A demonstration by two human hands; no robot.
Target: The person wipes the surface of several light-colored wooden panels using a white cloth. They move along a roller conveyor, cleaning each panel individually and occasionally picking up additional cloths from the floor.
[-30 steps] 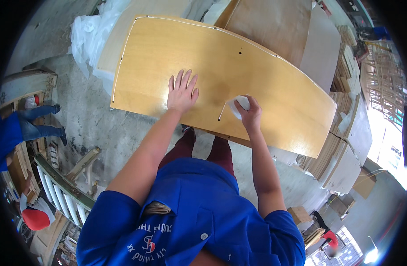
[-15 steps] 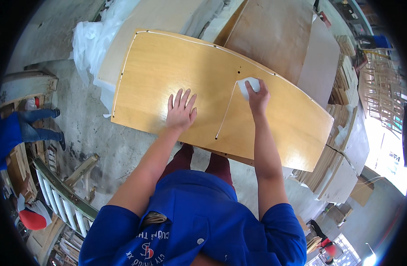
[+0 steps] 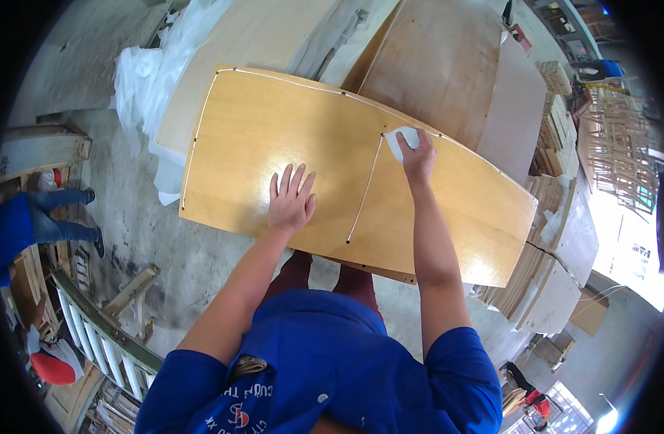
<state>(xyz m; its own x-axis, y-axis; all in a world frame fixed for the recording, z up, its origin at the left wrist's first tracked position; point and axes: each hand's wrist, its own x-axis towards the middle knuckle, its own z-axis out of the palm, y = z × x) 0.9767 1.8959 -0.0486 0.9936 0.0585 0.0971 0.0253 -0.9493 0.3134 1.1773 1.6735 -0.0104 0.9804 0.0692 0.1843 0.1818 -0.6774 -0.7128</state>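
A pale yellow wooden board (image 3: 259,130) with small dark holes lies across in front of me. A thin white line runs along its left and far edges, and another white line (image 3: 363,192) crosses its middle between two holes. My right hand (image 3: 420,159) is closed round a white squeeze bottle (image 3: 404,142), whose narrow tip is at the far hole of the middle line; the hand hides part of it. Flat on the board, to the left of that line, my left hand (image 3: 290,202) rests with fingers spread and nothing in it.
Large brown panels (image 3: 433,65) lie beyond the board. Clear plastic sheeting (image 3: 155,94) hangs at the far left, and stacked boards (image 3: 545,253) stand to the right. A person in blue (image 3: 50,213) is at the left, near a green and white slatted frame (image 3: 104,329).
My right hand has moved the bottle slightly away from me, and the middle white line now reaches the far hole. The left hand stays flat on the board.
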